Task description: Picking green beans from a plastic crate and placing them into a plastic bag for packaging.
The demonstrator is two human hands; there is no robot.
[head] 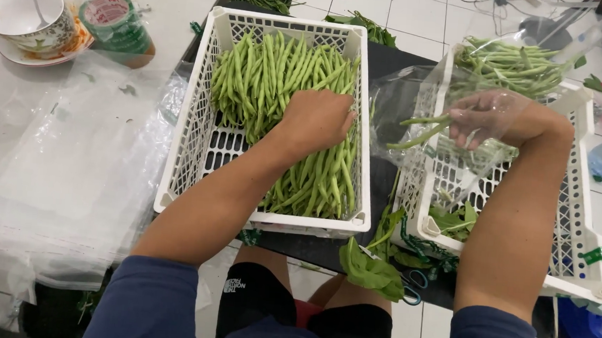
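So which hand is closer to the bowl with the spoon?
Left. The left hand rests on the green beans in the white crate, beside the table holding the bowl. The right hand, inside a clear plastic bag, is farther away.

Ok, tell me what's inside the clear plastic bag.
The right hand is in the clear plastic bag, holding a few green beans. The bag's lower part, crumpled over the right basket, cannot be made out.

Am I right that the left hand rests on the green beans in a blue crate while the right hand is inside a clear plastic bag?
Not quite: the head view shows the crate is white, not blue. The left hand does rest on the green beans, and the right hand is inside the clear plastic bag.
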